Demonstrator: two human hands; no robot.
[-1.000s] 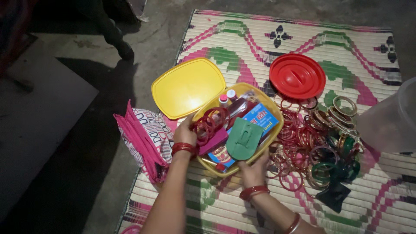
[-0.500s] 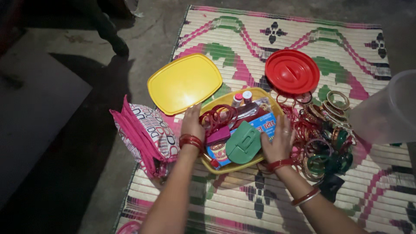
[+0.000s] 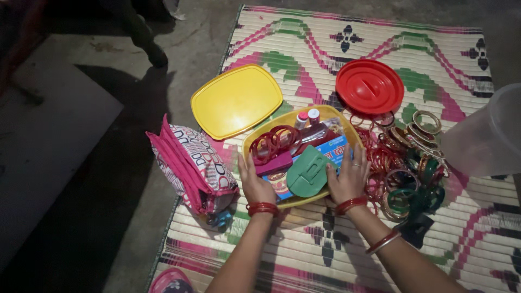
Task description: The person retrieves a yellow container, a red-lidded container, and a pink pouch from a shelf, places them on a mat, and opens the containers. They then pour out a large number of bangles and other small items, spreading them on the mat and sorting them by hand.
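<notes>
A yellow plastic box (image 3: 293,119) sits on a woven mat, filled with red bangles (image 3: 274,140), small bottles (image 3: 306,118), a green oval case (image 3: 308,172), a pink item and a blue packet. My left hand (image 3: 255,182) grips the box's near-left rim. My right hand (image 3: 349,174) is laid flat on the box's right side, over the blue packet. Both wrists wear red bangles.
The box's yellow lid (image 3: 236,101) lies just behind it. A red round lid (image 3: 370,86) and a heap of red, green and gold bangles (image 3: 404,163) lie to the right, next to a clear plastic tub (image 3: 491,135). A pink patterned pouch (image 3: 192,165) lies left. Bare concrete floor (image 3: 81,163) borders the mat.
My left hand slid from the box's far-left side down to its near-left rim. My right hand moved from the front edge to the right side.
</notes>
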